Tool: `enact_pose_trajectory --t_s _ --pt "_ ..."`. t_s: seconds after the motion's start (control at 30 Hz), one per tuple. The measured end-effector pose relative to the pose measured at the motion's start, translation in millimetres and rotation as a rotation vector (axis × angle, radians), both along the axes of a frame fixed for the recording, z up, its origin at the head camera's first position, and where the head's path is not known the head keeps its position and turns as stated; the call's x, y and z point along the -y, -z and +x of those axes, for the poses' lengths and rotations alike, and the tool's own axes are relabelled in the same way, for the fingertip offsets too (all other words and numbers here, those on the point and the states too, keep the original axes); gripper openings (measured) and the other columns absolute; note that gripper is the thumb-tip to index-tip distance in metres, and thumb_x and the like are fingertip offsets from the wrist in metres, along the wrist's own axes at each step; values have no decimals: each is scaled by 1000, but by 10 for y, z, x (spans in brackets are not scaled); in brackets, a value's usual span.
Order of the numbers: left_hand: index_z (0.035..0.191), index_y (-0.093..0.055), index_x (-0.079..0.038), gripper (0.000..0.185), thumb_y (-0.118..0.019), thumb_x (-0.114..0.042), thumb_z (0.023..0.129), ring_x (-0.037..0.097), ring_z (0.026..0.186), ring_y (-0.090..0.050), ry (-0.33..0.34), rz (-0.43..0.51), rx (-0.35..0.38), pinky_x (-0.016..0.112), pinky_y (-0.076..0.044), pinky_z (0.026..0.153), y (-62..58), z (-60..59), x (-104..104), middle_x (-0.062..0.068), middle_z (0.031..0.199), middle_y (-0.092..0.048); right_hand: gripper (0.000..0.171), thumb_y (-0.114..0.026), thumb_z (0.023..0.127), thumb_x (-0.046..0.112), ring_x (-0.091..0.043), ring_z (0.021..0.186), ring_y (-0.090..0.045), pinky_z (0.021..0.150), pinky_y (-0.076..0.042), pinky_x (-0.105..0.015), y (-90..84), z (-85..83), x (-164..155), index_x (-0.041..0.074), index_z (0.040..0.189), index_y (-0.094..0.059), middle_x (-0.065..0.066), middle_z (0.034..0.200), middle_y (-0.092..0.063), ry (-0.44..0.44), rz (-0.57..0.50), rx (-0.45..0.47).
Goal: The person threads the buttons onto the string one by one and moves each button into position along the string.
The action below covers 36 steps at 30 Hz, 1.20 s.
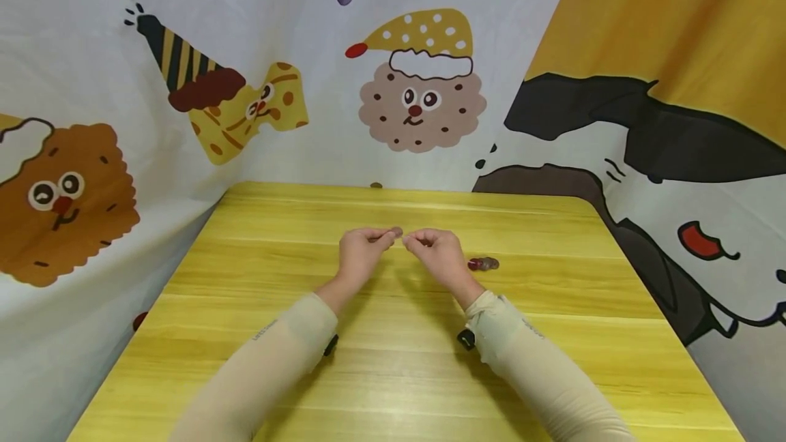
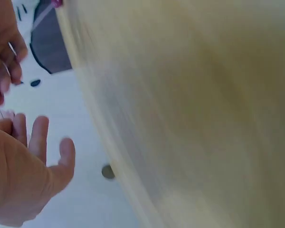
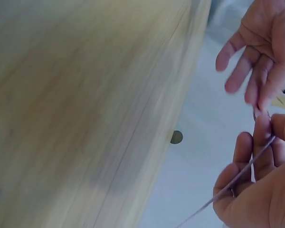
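Observation:
My left hand pinches a small round brownish disc-like piece between thumb and forefinger. Close beside it, my right hand has its thumb and forefinger together on a thin purplish cord, which crosses the palm and trails down in the right wrist view. The fingertips of both hands nearly meet above the table. To the right of my right hand lies a short cluster of dark red and brown small round pieces. The left wrist view shows a pinkish bit at the left fingertips; its exact shape is unclear.
The yellow wood-grain table extends under both forearms, its far edge beyond the hands. A white curtain printed with cartoon cookies hangs behind and at the sides. Dark straps or devices sit at both wrists.

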<state>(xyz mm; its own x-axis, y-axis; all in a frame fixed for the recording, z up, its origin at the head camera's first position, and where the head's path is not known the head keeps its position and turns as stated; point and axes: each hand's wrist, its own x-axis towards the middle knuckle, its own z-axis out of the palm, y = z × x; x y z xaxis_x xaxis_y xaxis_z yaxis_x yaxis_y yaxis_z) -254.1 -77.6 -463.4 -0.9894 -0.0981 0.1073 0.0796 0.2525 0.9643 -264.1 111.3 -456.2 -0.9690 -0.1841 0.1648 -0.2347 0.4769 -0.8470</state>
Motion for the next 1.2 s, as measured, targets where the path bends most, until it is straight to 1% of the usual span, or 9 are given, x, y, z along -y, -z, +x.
enact_pose_trajectory --t_s 0.17,0.23,0.33,0.43,0.53,0.6,0.8,0.97,1.2 --pt "109 -84 -6 18 -79 -21 100 20 103 -81 -25 114 -36 38 -66 81 -11 41 -150 4 114 -83 24 -74 103 34 -14 70 -55 63 -46 -26 3 -6 40 12 104 -86 -4 97 -82 63 -18 -60" --pt "107 -85 -7 18 -80 -22 99 21 99 -81 -53 113 -38 32 -64 70 -17 53 -175 4 112 -83 23 -74 103 33 -14 65 -52 59 -43 -25 4 -8 49 14 103 -86 -4 95 -81 87 -17 -87" --pt "106 -85 -8 18 -80 -23 99 24 91 -81 -82 101 -38 21 -54 57 -20 59 -192 5 112 -83 21 -75 102 33 -13 60 -49 54 -39 -23 5 -8 59 15 101 -86 -4 93 -81 109 -22 -117" --pt "106 -86 -9 17 -80 -24 99 24 78 -79 -97 89 -38 18 -43 49 -13 57 -196 3 112 -83 21 -75 102 32 -13 60 -50 54 -39 -23 5 -5 66 15 100 -86 -4 94 -82 123 -23 -131" --pt "104 -86 -12 17 -81 -26 98 18 72 -77 -113 79 -38 18 -47 52 -10 50 -198 1 110 -84 21 -76 102 32 -14 65 -55 56 -42 -23 10 -3 72 14 99 -86 -4 95 -82 136 -21 -143" --pt "103 -87 -13 16 -82 -27 97 12 79 -79 -131 74 -40 19 -55 59 -7 48 -200 1 108 -84 21 -76 101 32 -16 68 -57 57 -44 -24 18 -4 73 14 98 -86 -4 95 -83 142 -18 -148" --pt "101 -87 -12 14 -83 -25 96 16 95 -82 -135 101 -58 27 -65 76 2 49 -213 1 107 -84 21 -76 101 32 -16 69 -58 57 -44 -23 20 2 84 14 98 -86 -5 94 -83 149 -15 -150" --pt "101 -86 -9 11 -82 -19 97 19 95 -82 -117 128 -71 26 -65 76 9 65 -231 3 108 -84 21 -76 101 31 -12 69 -58 58 -45 -23 9 19 100 13 97 -86 -5 94 -83 165 -5 -146" --pt "100 -86 -6 13 -82 -18 96 19 89 -82 -133 92 -106 24 -64 69 35 74 -248 8 103 -84 20 -77 100 31 -12 69 -59 58 -45 -23 12 22 111 14 95 -86 -4 92 -82 172 8 -153"
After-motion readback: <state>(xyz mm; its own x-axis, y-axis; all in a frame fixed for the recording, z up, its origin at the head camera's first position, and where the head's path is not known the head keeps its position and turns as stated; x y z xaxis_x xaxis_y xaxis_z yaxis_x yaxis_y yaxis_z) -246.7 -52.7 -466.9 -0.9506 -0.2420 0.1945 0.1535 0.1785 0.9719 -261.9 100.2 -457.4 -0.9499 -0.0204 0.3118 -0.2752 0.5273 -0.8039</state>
